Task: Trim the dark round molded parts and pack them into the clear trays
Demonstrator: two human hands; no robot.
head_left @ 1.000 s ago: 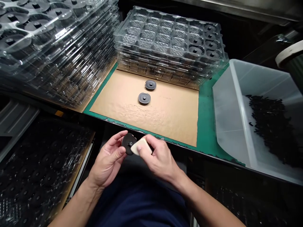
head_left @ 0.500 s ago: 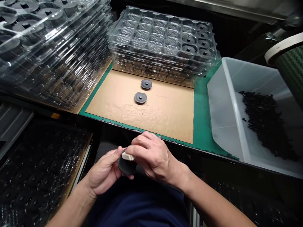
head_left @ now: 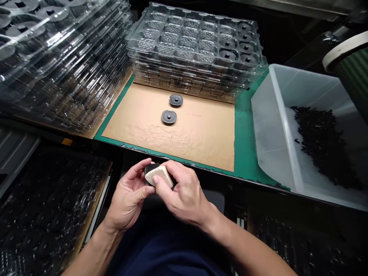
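In front of my body, below the table's front edge, my left hand grips a dark, rounded disc-shaped part by its rim. My right hand pinches a cream-coloured block, perhaps a sanding or wiping pad, and presses it against the disc. Most of the disc is hidden behind the block and fingers. Two similar grey discs with a small metal stud in the middle lie on the cardboard: a nearer disc and a farther disc.
Behind the cardboard sheet stands a stack of clear trays, some pockets holding dark discs. A taller tray stack is at left. On the right, a translucent bin holds small black pieces. Another filled tray sits lower left.
Both hands have risen slightly with the disc, which has turned so its face is mostly hidden. The right hand has rolled, bringing the block's broad face into view.
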